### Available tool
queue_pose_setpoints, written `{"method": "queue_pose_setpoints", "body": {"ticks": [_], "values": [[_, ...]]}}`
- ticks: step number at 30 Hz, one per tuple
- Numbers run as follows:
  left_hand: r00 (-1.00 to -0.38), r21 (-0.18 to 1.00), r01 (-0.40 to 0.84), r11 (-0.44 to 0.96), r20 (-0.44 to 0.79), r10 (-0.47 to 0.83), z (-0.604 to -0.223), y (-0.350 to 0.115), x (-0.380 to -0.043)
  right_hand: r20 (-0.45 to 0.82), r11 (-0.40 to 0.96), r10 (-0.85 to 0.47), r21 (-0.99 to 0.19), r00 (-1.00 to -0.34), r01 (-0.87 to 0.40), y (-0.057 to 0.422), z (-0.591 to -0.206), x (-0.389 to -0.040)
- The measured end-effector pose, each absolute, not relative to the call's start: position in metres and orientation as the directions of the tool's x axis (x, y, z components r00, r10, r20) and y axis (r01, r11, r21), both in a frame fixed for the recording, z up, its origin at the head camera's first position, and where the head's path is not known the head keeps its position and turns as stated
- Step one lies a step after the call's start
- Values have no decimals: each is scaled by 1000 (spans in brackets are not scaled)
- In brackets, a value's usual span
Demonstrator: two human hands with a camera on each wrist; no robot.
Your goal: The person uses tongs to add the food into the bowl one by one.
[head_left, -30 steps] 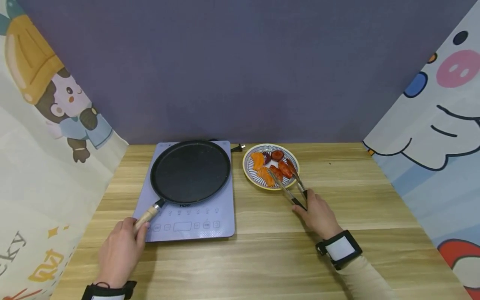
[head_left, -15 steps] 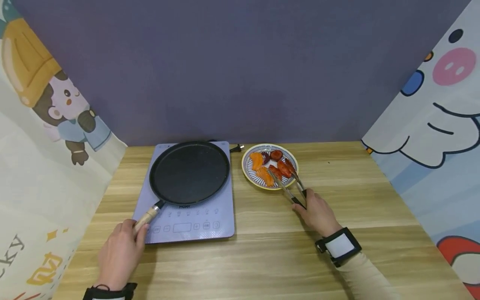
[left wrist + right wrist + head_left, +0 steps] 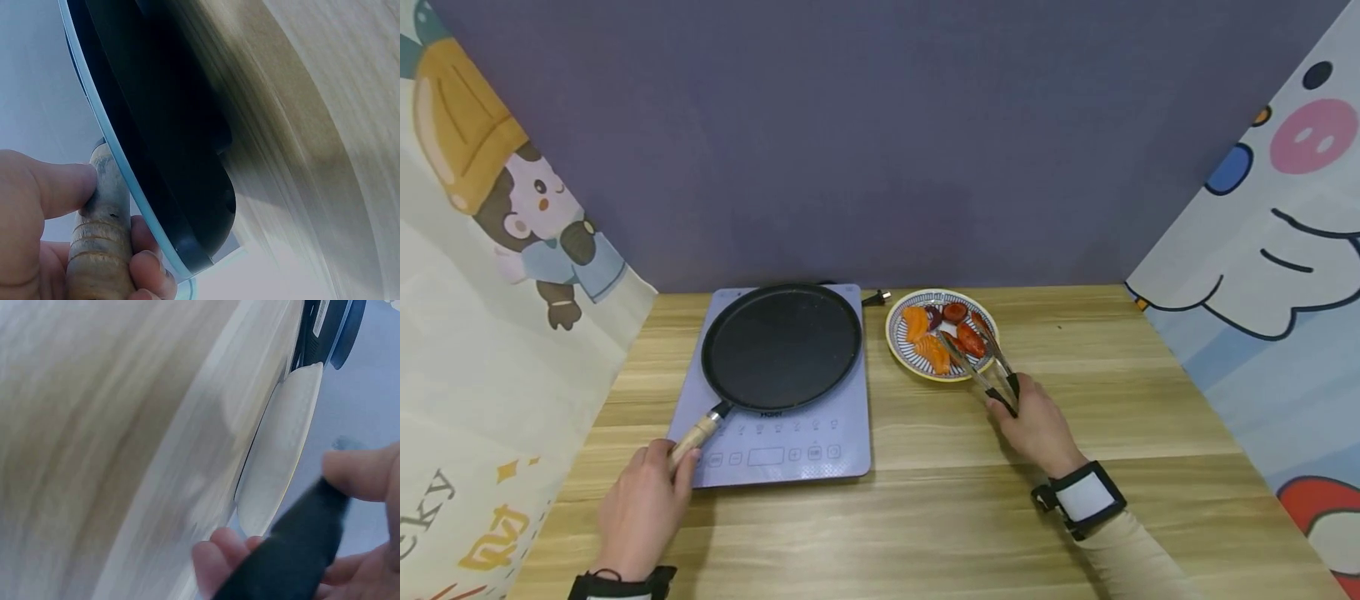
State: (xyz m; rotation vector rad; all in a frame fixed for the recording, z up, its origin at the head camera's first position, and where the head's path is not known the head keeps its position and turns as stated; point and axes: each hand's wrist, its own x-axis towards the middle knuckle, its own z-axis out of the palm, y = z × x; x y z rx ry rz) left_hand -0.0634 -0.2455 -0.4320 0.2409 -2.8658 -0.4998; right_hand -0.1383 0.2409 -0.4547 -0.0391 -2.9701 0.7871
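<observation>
My left hand (image 3: 643, 508) grips the wooden handle (image 3: 103, 244) of a flat black frying pan (image 3: 782, 346), which rests on a light purple induction cooktop (image 3: 842, 442). In the left wrist view the thumb and fingers wrap round that handle. My right hand (image 3: 1037, 429) holds metal tongs (image 3: 977, 379) by their black grips (image 3: 294, 544). The spread tong tips reach over a patterned plate (image 3: 898, 350) with a yellow rim. Reddish-brown chicken wings (image 3: 970, 340) lie between or beside the tips; contact is unclear. Orange slices (image 3: 932, 354) and dark round pieces (image 3: 955, 312) share the plate.
A black power plug (image 3: 877, 297) lies between the cooktop and the plate at the back. The wooden table (image 3: 925, 525) ends at a grey-purple back panel (image 3: 895, 150). Printed cartoon panels (image 3: 1300, 250) stand at both sides.
The tong tips have shifted very slightly over the plate. The left hand and the pan stay in place; the whole view sways a little.
</observation>
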Motion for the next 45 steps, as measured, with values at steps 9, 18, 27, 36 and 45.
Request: {"method": "queue_pose_setpoints", "body": {"ticks": [9, 18, 27, 36, 45], "values": [[-958, 347, -102, 932, 217, -186, -432, -245, -64, 187, 860, 45, -508, -981, -57, 238, -456, -141], [-959, 344, -110, 933, 211, -191, -432, -244, -65, 182, 867, 63, -498, -981, -37, 236, -456, -142], [-959, 342, -121, 932, 200, -199, -432, -244, -64, 156, 884, 47, -467, -987, -31, 237, -458, -141], [-960, 338, -138, 931, 185, -209, -432, -243, -63, 169, 891, 25, -451, -985, -55, 239, -457, -143], [-956, 344, -132, 930, 204, -211, -432, -242, -64, 185, 900, 12, -431, -983, -70, 239, -453, -143]]}}
